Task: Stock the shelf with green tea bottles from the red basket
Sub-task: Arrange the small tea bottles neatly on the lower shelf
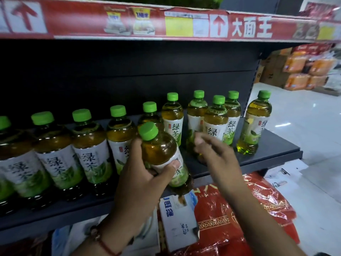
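Note:
My left hand (142, 174) grips a green tea bottle (162, 156) with a green cap, tilted, just in front of the dark shelf (273, 150). Several more green tea bottles stand in a row along the shelf, from the far left bottle (60, 154) to a lone one (255, 124) at the right end. My right hand (215, 152) reaches toward a cluster of bottles (215, 121) right of centre, fingers loosely bent and blurred, holding nothing that I can see. The red basket is not in view.
A red price strip (166, 23) runs along the shelf above. Below the shelf lie red plastic-wrapped packs (239, 218) and a blue-and-white box (180, 222). White floor (304, 126) and stacked orange packs (304, 71) lie to the right.

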